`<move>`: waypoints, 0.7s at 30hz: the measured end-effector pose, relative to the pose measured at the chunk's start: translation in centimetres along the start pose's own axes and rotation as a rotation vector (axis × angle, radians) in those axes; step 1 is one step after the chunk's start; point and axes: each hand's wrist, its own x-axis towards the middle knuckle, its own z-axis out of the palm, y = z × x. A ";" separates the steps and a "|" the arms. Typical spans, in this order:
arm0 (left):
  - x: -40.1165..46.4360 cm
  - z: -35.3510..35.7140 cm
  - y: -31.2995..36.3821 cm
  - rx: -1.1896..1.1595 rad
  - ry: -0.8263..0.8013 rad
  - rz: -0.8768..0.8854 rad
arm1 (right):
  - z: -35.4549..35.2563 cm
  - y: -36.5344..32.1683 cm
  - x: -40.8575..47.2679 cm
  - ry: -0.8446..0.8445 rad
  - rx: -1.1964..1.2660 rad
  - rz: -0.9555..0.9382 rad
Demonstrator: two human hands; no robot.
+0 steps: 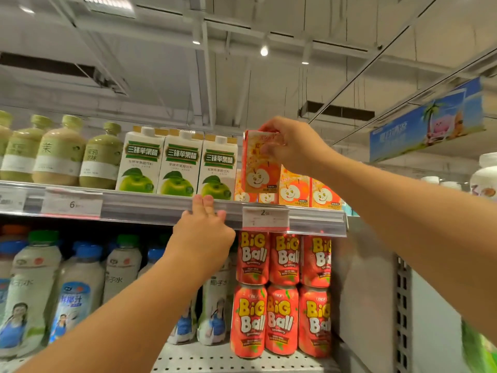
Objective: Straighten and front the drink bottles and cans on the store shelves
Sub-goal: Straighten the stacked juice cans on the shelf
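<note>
Top shelf, right end: the right hand [291,146] is gripping a small orange apple-drink carton [259,164] by its top, fingers curled over the upper edge and front face. The carton is sitting above a row of matching orange cartons [295,191] on the top shelf [150,204]; whether it is resting on them or being held just clear cannot be told. It is standing upright, apple face pointing outward.

The left hand [203,232] is pressing against the shelf's front rail, fingertips hooked over the edge just left of a white price tag [265,218] and holding no product; fingers are close together, only loosely bent.

Left of the held carton, three tall white cartons [178,164] with green apples are standing side by side, fronts outward. Further left, green bottles [59,154] are lining the same shelf.

Shelf below: red cans [282,292] are stacked two high under the price tag, labels facing out. To their left, white bottles [78,286] with blue and green caps are standing in rows.
</note>
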 end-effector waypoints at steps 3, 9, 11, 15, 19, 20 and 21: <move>0.2 0.2 0.2 0.009 -0.025 0.006 | 0.9 0.8 0.6 -0.054 -0.062 0.017; 0.2 0.6 0.2 0.005 -0.012 0.009 | 1.8 1.8 1.4 -0.085 -0.225 0.062; 0.3 0.7 0.2 0.009 -0.005 0.014 | 2.1 2.3 1.8 -0.103 -0.255 0.089; 0.2 0.8 0.1 0.017 -0.001 0.027 | 3.0 2.9 2.1 -0.155 -0.342 0.101; 0.2 1.0 0.0 0.011 0.006 0.038 | 2.9 2.6 2.5 -0.246 -0.274 0.157; 0.1 1.0 0.0 0.008 0.004 0.038 | 2.7 2.5 2.6 -0.272 -0.252 0.166; 0.1 1.0 0.0 0.005 0.003 0.037 | 2.6 2.4 2.6 -0.294 -0.241 0.170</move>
